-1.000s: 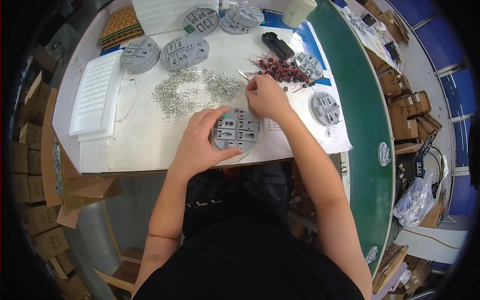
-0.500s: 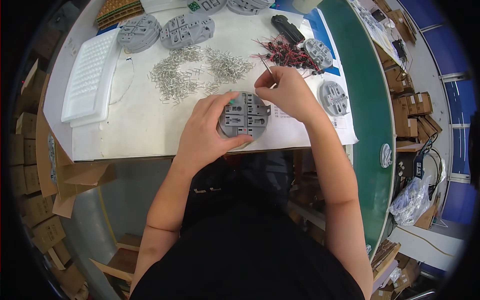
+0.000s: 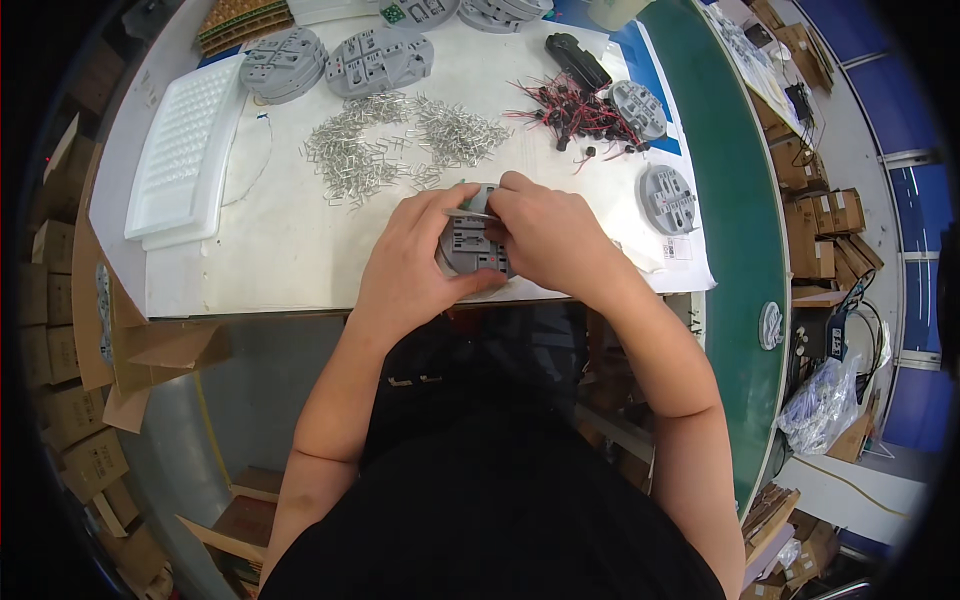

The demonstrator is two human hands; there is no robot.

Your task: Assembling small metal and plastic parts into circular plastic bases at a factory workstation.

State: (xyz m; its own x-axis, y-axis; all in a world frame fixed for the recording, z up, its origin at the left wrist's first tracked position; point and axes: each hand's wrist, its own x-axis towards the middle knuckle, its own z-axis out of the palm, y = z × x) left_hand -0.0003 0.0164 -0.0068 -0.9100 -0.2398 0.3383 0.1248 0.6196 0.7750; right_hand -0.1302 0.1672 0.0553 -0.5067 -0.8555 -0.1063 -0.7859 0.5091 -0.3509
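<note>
A round grey plastic disc [image 3: 468,241] with slots and raised blocks lies near the front edge of the table. My left hand [image 3: 408,262] grips its left side, thumb at the near rim and fingers at the far rim. Over the disc's right part, my right hand [image 3: 548,236] is closed on slim metal tweezers [image 3: 466,213], which point left across the disc. The hand hides that side of the disc, and whether the tips hold anything is too small to tell. Beyond the hands lie loose bent metal pins [image 3: 350,150] in heaps.
Red-wired black parts [image 3: 575,112] are piled beside a black tool [image 3: 577,62]. More grey discs stand at the back left [image 3: 283,65] and right [image 3: 667,198]. A white tray [image 3: 180,150] lies at the left; a green surface [image 3: 735,250] runs along the right.
My right hand has moved left and nearer with the tweezers, from beside the red-wired pile to over the disc. My left hand keeps its grip on the disc.
</note>
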